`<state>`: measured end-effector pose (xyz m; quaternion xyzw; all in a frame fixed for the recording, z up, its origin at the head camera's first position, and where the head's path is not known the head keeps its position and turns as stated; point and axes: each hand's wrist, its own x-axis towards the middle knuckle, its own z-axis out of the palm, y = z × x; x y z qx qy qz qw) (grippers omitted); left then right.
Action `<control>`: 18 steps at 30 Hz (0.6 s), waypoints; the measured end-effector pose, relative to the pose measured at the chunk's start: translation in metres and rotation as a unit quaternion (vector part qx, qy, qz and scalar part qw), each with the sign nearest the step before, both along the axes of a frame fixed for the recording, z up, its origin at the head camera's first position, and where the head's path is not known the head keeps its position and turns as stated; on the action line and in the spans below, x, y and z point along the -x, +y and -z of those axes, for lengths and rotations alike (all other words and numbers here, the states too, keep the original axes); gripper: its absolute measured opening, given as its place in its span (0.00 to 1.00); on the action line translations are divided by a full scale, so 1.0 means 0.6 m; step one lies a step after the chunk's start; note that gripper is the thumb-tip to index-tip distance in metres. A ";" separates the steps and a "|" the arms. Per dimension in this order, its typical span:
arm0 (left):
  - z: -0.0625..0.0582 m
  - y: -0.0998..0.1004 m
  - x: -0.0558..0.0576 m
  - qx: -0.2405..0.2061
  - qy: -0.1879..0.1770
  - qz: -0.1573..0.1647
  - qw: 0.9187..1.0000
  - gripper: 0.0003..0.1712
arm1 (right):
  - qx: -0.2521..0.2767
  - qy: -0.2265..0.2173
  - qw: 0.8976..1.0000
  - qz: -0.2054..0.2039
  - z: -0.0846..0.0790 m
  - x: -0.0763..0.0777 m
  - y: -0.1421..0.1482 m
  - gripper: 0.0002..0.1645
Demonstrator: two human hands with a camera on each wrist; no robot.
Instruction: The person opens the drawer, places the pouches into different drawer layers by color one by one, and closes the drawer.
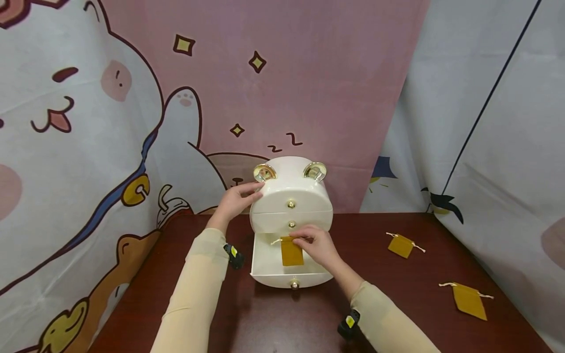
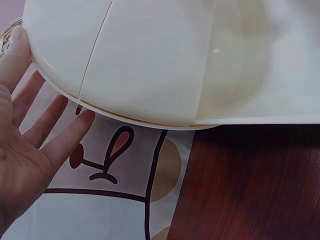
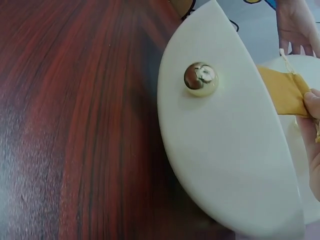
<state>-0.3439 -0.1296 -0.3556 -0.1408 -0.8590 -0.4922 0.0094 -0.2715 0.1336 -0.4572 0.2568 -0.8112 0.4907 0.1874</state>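
Observation:
A white jewelry box [image 1: 289, 174] with rounded sides and gold knobs stands on the table, its bottom drawer [image 1: 271, 280] pulled out. Over that drawer, my right hand [image 1: 320, 247] pinches a mustard-yellow drawstring pouch [image 1: 292, 253] by its top edge, and the pouch hangs down. In the right wrist view the pouch [image 3: 284, 92] shows behind the drawer front [image 3: 227, 130], with thumb and fingers at its upper end. My left hand [image 1: 236, 202] rests against the box's upper left side. Its fingers are spread along the edge in the left wrist view, holding nothing.
Two more yellow drawstring pouches lie on the right of the dark red wooden table, one farther back [image 1: 400, 246] and one nearer [image 1: 470, 301]. Two round gold-rimmed ornaments [image 1: 315, 171] sit on top of the box. A cartoon-printed cloth [image 1: 309, 98] hangs behind the table.

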 end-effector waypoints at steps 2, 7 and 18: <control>0.000 0.000 0.000 -0.004 0.000 0.002 1.000 0.28 | 0.008 -0.004 1.000 -0.019 -0.001 -0.001 -0.006 0.11; 0.002 0.001 0.000 -0.004 0.004 0.004 1.000 0.28 | -0.010 -0.009 0.999 -0.048 0.003 -0.004 -0.011 0.15; 0.000 0.000 -0.002 -0.002 0.007 0.005 1.000 0.28 | -0.048 0.010 0.998 -0.041 0.002 -0.010 0.024 0.18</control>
